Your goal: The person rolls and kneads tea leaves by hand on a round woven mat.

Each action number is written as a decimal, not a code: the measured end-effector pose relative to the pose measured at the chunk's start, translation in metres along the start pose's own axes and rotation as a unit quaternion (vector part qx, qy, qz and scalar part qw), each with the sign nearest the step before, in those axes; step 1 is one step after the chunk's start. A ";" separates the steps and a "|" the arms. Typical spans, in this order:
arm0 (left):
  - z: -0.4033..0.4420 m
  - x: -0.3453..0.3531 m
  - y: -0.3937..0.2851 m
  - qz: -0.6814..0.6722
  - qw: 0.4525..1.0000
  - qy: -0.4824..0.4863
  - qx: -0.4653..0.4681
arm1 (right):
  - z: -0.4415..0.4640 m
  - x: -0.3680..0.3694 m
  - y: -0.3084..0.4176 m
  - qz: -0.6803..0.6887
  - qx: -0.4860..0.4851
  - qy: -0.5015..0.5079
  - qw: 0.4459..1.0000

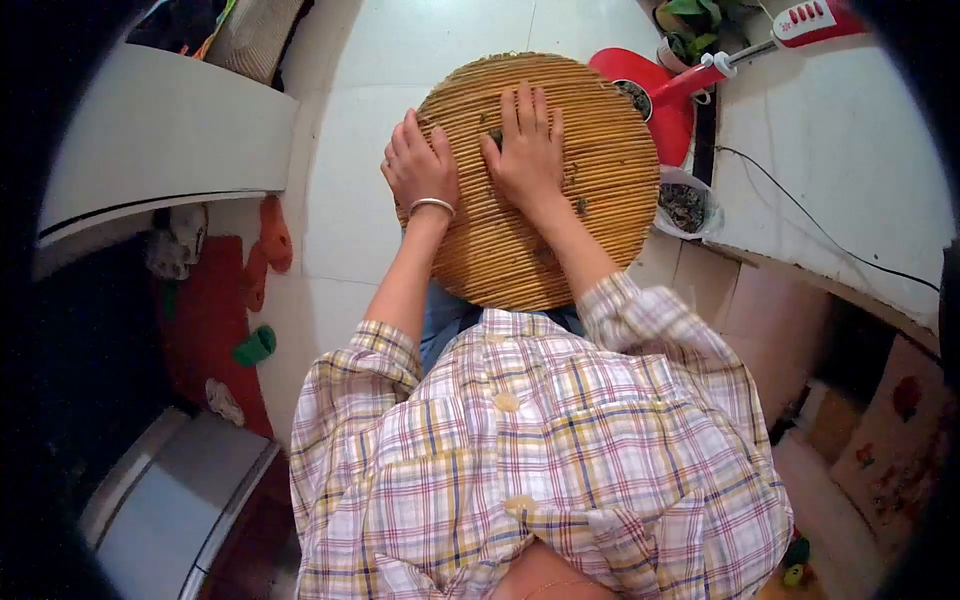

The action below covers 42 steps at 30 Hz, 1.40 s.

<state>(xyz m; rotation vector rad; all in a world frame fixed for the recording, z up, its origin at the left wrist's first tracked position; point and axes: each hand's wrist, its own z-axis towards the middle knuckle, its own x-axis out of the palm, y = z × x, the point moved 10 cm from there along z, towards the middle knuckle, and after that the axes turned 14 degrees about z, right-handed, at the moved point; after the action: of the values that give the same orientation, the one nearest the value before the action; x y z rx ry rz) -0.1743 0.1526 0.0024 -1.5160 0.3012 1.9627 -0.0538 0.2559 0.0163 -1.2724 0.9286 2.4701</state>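
A round mat or tray of ribbed yellow-brown stalks rests in front of my body, over my lap. My left hand lies near its upper left rim, fingers stretched out, with a bracelet on the wrist. Flat on the upper middle is my right hand, its fingers extended. Small dark green, leaf-like bits sit by the right thumb, and more crumbs are scattered right of that wrist. What lies under the right palm is hidden.
Beyond the right rim are a plastic-lined container of dark dried bits and a red object beside potted plants. A black cable crosses the white surface at right. Orange slippers lie on the floor at left.
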 end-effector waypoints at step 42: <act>0.002 0.004 0.002 -0.044 0.999 0.021 -0.018 | -0.107 -0.082 -0.062 0.219 0.158 -0.102 0.958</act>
<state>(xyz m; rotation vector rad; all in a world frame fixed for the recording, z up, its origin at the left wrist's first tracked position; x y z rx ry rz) -0.1779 0.1534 -0.0010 -1.5692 0.2135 1.8793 0.0943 0.2457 0.0079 -0.7538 1.6084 2.5471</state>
